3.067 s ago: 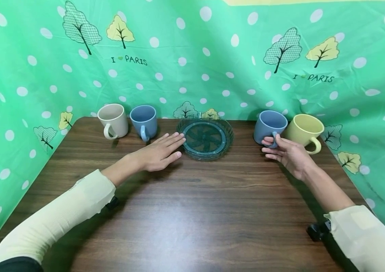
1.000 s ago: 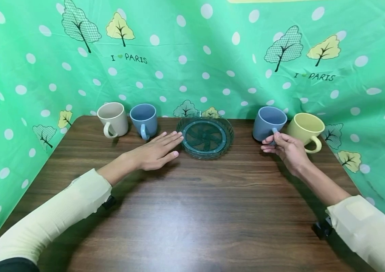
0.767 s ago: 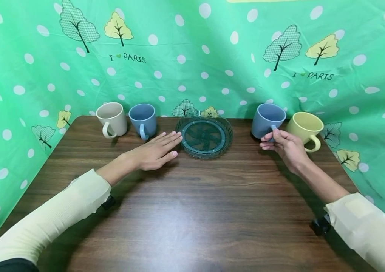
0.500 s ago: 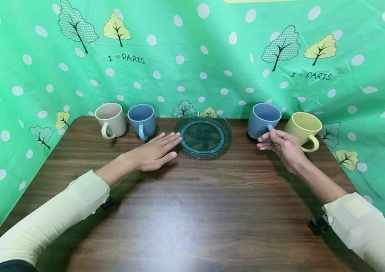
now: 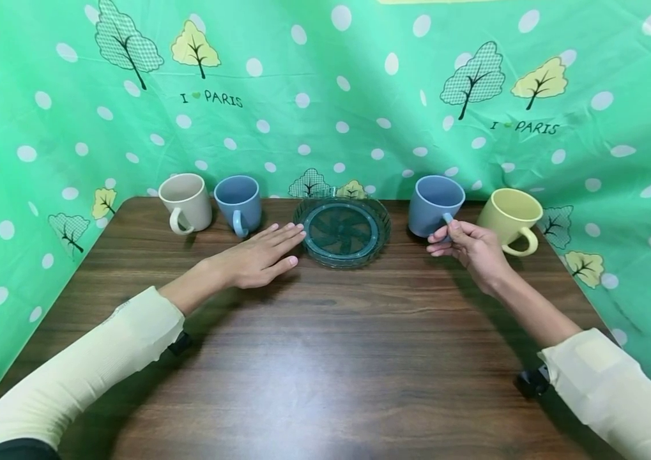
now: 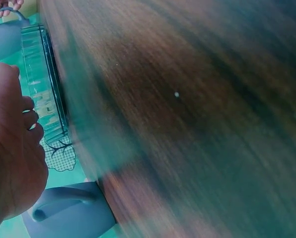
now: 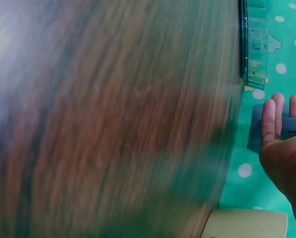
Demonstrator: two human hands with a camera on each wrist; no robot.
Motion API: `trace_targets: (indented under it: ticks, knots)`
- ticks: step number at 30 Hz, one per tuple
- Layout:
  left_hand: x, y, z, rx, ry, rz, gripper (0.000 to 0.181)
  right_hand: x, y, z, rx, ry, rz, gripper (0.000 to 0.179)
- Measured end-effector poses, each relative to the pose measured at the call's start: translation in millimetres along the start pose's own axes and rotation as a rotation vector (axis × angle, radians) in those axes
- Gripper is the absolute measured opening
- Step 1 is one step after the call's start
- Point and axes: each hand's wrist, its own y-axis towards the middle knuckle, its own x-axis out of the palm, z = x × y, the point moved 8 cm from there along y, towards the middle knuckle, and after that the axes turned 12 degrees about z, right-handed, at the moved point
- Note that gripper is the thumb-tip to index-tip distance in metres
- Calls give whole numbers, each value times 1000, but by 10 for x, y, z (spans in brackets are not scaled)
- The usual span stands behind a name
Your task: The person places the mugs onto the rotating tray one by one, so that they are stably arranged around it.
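Note:
My right hand (image 5: 477,255) pinches the handle of a blue mug (image 5: 434,204), which is upright in the head view. In the right wrist view a strip of curtain shows between this mug (image 7: 255,136) and the tabletop, so it hangs a little above the table. My left hand (image 5: 262,260) reaches out palm down, its fingers straight, fingertips right at the left rim of a round, see-through dark teal dish (image 5: 381,249). Behind that hand stands a second blue mug (image 5: 239,198), its handle facing forward. The left wrist view shows this second mug (image 6: 83,215) close below the hand.
A white mug (image 5: 190,201) stands at the far left of the row. The yellow mug (image 5: 509,217) is at the far right, just beyond my right hand. A green dotted curtain (image 5: 302,76) hangs behind the brown wooden table (image 5: 348,358).
My right hand has taken a firmer pinch on the blue mug's handle, raised it slightly and moved it left, away from the yellow mug. My left hand has stayed beside the dish.

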Motion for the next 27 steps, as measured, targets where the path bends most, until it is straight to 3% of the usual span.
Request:
trace_targets:
  ticks: [27]
  knots:
    - [8,14,-8,18,32,-6,66,220,0,9,-16,32,-4,34]
